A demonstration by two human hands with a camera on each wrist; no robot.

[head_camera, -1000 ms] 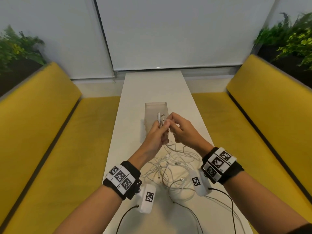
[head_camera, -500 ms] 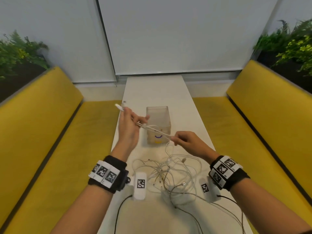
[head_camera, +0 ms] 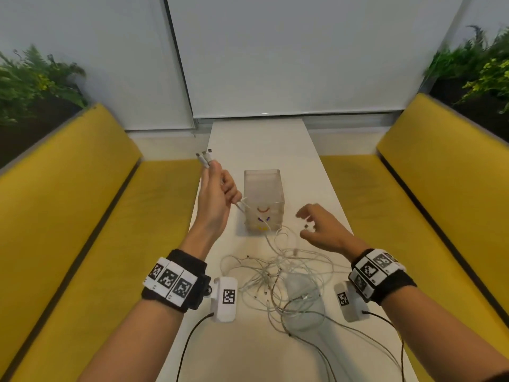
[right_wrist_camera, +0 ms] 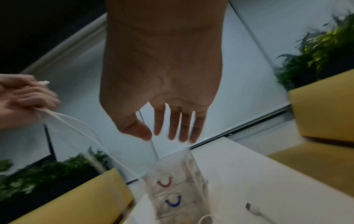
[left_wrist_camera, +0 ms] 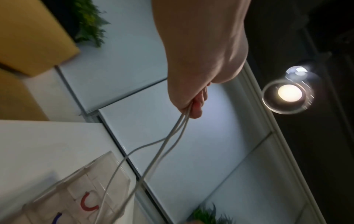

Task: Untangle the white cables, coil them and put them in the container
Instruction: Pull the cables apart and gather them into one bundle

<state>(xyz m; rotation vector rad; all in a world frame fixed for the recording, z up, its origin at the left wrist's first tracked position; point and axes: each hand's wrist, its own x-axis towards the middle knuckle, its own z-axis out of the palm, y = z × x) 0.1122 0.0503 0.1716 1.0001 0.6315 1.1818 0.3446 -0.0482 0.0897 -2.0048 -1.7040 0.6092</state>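
A tangle of white cables [head_camera: 278, 277] lies on the white table [head_camera: 259, 139] between my wrists. My left hand [head_camera: 217, 194] is raised left of the clear container [head_camera: 263, 199] and grips two or three cable strands [left_wrist_camera: 172, 136]; their plug ends [head_camera: 203, 157] stick up past my fingers, and the strands run down to the pile. My right hand [head_camera: 316, 224] hovers open to the right of the container, fingers spread [right_wrist_camera: 172, 121], holding nothing. The container [right_wrist_camera: 176, 181] stands upright, with red and blue curved marks on its front.
Yellow bench seats [head_camera: 68, 216] [head_camera: 440, 202] run along both sides of the narrow table. Plants [head_camera: 35, 81] stand behind each backrest. Black wrist-camera leads [head_camera: 371, 343] trail over the near table. A loose plug [right_wrist_camera: 249, 206] lies right of the container.
My left hand has lifted the gripped cable ends further up and to the left. My right hand has let go of the strand it pinched and opened, moving right of the container.
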